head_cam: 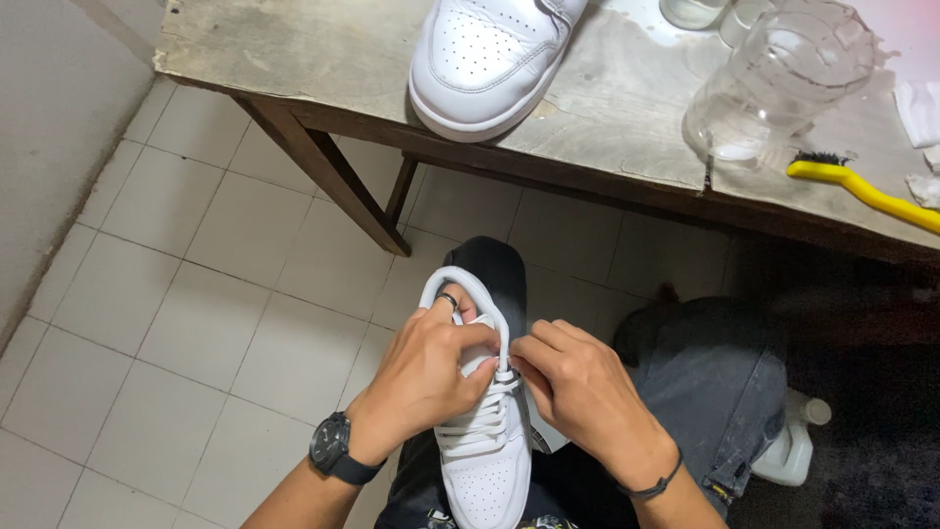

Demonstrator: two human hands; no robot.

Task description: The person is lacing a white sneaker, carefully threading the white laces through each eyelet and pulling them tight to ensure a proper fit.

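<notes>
While the low white leather sneaker [487, 460] rests on the person's lap, its long axis runs almost straight away from the body, toe toward the bottom of the view and heel collar toward the tiled floor [245, 323] beyond the knee. Both hands sit at the upper eyelets, one on each side of the tongue. The left hand [426, 377], with a ring on one finger and a dark wristwatch [333, 449] below it, curls over the shoe's opening, thumb and fingertips pressed together on the flat white lace [482, 423] at the top of the left row. The right hand [578, 387], wearing a thin dark bracelet [654, 486], pinches the same lace just beside the top right eyelet, its fingers bunched tight. Neither hand is clearly nearer; they almost touch across the tongue. Ahead, well apart on the worn wooden table [323, 59], stand a second white sneaker [485, 59], a clear plastic jug [774, 83] and a yellow-handled brush [862, 186]. A white plastic bottle [788, 446] stands on the floor near the right knee.
</notes>
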